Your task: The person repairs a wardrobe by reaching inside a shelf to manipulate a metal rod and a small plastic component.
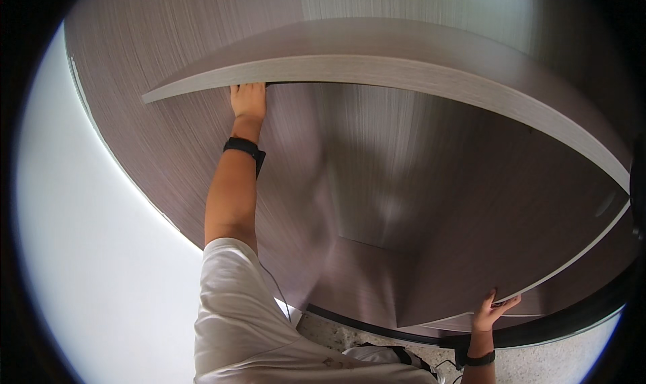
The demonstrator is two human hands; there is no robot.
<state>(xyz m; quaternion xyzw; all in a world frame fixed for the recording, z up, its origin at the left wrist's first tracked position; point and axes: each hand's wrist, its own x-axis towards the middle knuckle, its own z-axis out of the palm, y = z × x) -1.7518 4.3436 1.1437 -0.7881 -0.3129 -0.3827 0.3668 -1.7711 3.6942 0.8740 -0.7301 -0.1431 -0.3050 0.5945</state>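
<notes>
A thick wood-grain shelf (350,67) runs across the upper part of the head view, its pale front edge bowed by the lens. My left hand (249,101) reaches up against the underside of that edge, near its left end. Its knuckles show, but the fingertips are hidden under the shelf. At the lower right, my right hand (493,311) grips the pale edge of a dark brown wood-grain door panel (498,202), with thumb and fingers around the edge. The panel stands swung out below the shelf's right half.
Behind is a striped wood-grain back panel (377,148) above a brown base board (356,276). A white wall (101,249) lies to the left. Speckled floor (330,333) shows near my body, with a black strip along the unit's foot. A thin cable (279,290) hangs by my left sleeve.
</notes>
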